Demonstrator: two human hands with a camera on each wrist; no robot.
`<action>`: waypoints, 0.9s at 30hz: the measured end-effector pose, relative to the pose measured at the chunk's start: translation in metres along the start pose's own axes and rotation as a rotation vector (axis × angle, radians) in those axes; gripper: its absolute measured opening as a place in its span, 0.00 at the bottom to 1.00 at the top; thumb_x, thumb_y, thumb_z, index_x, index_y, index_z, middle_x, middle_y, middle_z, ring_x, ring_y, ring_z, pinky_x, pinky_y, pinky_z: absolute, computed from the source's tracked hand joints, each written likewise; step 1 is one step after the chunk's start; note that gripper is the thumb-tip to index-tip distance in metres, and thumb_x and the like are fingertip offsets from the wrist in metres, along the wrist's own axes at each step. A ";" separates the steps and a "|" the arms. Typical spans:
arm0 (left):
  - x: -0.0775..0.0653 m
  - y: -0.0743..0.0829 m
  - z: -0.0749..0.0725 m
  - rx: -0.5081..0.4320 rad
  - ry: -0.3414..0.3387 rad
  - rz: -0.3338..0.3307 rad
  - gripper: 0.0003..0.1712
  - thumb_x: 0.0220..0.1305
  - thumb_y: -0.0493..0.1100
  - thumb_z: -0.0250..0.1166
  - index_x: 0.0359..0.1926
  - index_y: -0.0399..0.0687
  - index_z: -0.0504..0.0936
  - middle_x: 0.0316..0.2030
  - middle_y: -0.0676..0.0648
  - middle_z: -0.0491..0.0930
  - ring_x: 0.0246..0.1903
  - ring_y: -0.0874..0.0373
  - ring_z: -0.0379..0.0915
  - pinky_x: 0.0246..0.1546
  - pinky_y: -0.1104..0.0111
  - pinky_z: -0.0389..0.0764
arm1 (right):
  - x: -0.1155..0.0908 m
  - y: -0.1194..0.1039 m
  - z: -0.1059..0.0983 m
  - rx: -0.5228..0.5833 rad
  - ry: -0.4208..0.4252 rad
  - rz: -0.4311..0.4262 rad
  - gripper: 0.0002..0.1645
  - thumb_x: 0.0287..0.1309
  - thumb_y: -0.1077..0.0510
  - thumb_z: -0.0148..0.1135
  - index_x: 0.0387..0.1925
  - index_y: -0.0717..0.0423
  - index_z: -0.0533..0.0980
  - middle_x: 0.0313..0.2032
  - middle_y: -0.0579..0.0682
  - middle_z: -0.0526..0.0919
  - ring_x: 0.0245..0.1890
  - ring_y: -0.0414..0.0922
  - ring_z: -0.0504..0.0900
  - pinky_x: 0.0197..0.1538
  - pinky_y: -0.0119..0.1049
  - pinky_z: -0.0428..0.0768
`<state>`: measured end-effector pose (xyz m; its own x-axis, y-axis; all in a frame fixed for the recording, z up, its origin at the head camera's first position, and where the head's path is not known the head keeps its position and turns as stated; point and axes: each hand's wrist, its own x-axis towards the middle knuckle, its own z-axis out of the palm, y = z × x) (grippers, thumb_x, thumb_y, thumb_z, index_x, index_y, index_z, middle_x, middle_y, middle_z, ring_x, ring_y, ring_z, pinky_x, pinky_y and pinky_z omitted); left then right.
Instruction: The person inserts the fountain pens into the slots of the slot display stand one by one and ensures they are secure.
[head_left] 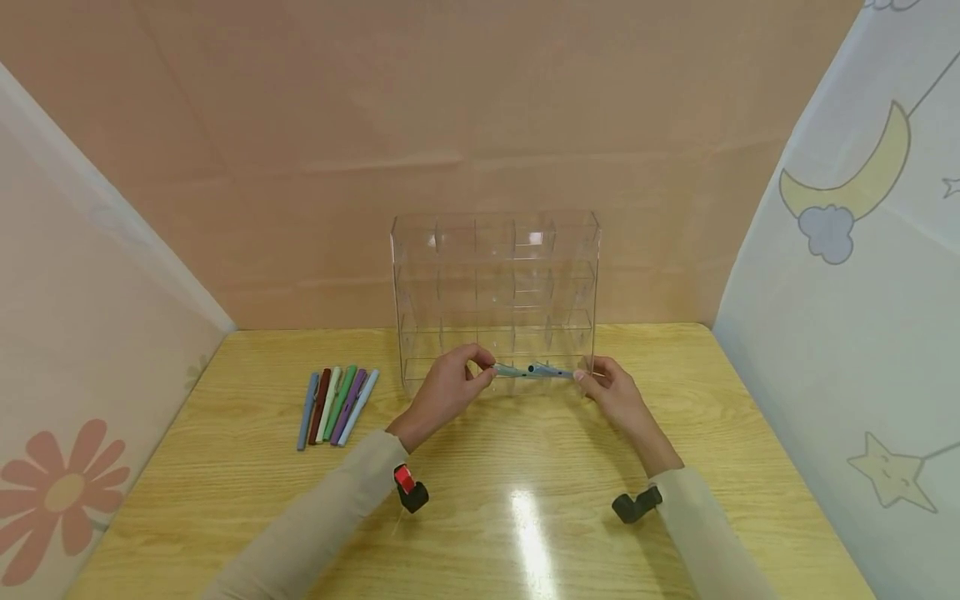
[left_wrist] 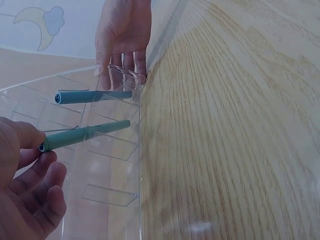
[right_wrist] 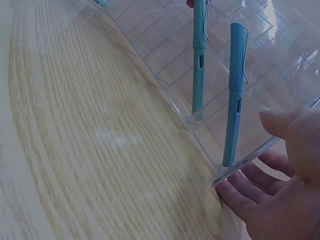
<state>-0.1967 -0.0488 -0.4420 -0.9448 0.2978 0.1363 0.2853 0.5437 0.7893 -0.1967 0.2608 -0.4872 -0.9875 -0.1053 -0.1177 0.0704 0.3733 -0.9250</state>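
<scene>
A clear acrylic rack [head_left: 495,260] with rows of small compartments stands upright at the back of the table. My left hand [head_left: 450,385] pinches the capped top of a teal-green pen [left_wrist: 72,137] between thumb and forefinger. That pen's lower end is down in a bottom-row compartment. Beside it, nearer the rack's right end, a blue pen [right_wrist: 234,90] leans in the bottom row, untouched by fingers. My right hand [head_left: 618,396] grips the rack's right side edge, its thumb in front and its other fingers around the outside.
Several capped pens [head_left: 347,404] in blue, dark red, cream, green, purple and light blue lie side by side left of the rack. The wooden table [head_left: 480,517] meets a plain backdrop [head_left: 315,208] behind the rack, with patterned cloths [head_left: 840,350] on both sides.
</scene>
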 end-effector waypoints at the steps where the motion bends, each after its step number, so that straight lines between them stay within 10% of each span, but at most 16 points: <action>1: 0.000 0.000 0.000 0.001 0.001 0.000 0.07 0.76 0.46 0.68 0.50 0.51 0.86 0.45 0.51 0.86 0.27 0.61 0.73 0.28 0.71 0.76 | 0.000 0.000 0.000 -0.002 0.001 0.000 0.42 0.80 0.43 0.57 0.79 0.65 0.58 0.78 0.68 0.64 0.78 0.65 0.68 0.73 0.58 0.77; 27: -0.021 0.004 -0.029 -0.058 0.090 0.004 0.13 0.79 0.51 0.64 0.56 0.51 0.85 0.51 0.52 0.85 0.27 0.57 0.70 0.26 0.68 0.72 | -0.002 -0.001 -0.001 -0.032 -0.006 0.014 0.43 0.80 0.41 0.56 0.79 0.65 0.57 0.79 0.67 0.63 0.78 0.65 0.67 0.72 0.56 0.77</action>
<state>-0.1803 -0.0756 -0.4247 -0.9551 0.2264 0.1910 0.2817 0.4953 0.8218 -0.1952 0.2617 -0.4860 -0.9855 -0.1051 -0.1329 0.0798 0.4041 -0.9112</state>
